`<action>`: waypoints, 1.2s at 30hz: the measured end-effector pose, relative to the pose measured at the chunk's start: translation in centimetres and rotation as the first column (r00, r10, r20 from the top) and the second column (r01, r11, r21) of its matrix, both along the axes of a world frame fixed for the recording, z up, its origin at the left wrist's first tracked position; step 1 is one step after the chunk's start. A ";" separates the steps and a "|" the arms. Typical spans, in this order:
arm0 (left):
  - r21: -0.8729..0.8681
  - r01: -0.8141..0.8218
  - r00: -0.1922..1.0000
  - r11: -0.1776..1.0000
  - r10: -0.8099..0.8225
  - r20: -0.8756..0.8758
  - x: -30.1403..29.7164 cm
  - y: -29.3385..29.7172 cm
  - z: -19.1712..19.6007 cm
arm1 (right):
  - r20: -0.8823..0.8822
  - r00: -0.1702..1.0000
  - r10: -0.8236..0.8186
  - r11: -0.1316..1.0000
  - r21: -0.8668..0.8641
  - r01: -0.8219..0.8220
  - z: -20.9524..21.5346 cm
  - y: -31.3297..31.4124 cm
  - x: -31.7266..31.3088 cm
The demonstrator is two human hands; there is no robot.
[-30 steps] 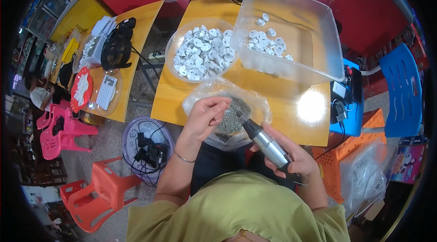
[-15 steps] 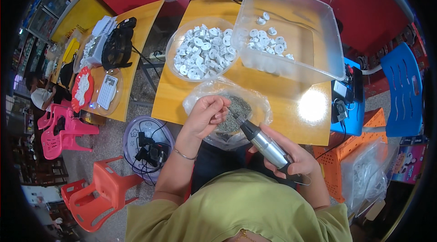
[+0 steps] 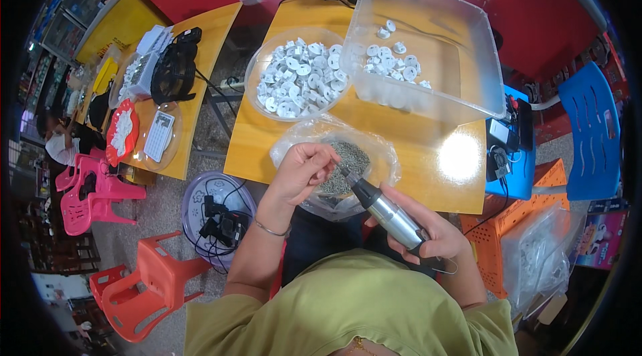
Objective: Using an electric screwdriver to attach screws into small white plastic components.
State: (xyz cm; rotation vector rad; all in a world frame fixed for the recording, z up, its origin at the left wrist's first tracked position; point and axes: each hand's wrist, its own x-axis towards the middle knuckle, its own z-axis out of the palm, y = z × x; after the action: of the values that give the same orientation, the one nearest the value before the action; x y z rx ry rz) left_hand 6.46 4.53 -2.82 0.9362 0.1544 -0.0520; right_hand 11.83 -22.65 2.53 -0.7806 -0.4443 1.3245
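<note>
An electric screwdriver [image 3: 393, 215] with a silver body and black nose lies in my right hand [image 3: 438, 232], fingers wrapped round it and its tip slanting up to the left. My left hand [image 3: 301, 172] is pinched close to that tip; whatever its fingertips hold is too small to make out. Beneath both hands sits an open clear plastic bag [image 3: 287, 142] with a heap of small grey screws [image 3: 351, 158] in it. Farther back, a round clear tub [image 3: 251, 92] is full of small white plastic parts [image 3: 301, 78].
A large translucent bin [image 3: 461, 98] holds several more white parts on the yellow table [image 3: 281, 21]. To the left are a purple basin [image 3: 187, 212] with black cables, a red-orange chair [image 3: 157, 269] and a second table. An orange crate [image 3: 491, 269] and a blue chair [image 3: 588, 135] stand right.
My left hand has shifted very slightly at the screwdriver's tip, its fingers now a little straighter. The screwdriver and my right hand stay almost where they were.
</note>
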 end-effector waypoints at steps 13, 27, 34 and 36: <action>0.322 -0.031 0.992 0.946 0.068 -0.105 -0.1 -0.1 1.6 | 0.212 0.977 0.012 0.991 -0.133 0.016 0.4 0.4 -0.2; 0.153 -0.017 0.983 0.988 0.044 -0.176 0.0 -0.1 0.8 | 0.343 0.939 0.021 0.980 -0.194 0.049 0.2 1.0 -0.1; 0.197 -0.053 0.983 0.979 0.086 -0.162 -0.4 -0.6 1.0 | 0.269 0.963 -0.016 0.993 -0.106 0.046 0.1 0.7 -0.1; 0.173 -0.031 0.999 0.985 0.035 -0.022 -0.7 -0.1 1.1 | 0.238 0.971 -0.034 0.995 -0.080 0.055 0.0 0.6 -0.2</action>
State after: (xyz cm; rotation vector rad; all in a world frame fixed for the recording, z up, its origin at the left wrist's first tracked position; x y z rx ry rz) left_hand 5.80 4.46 -1.69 1.1057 0.1996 -0.0197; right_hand 11.62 -22.07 2.50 -1.0211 -0.5573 1.2201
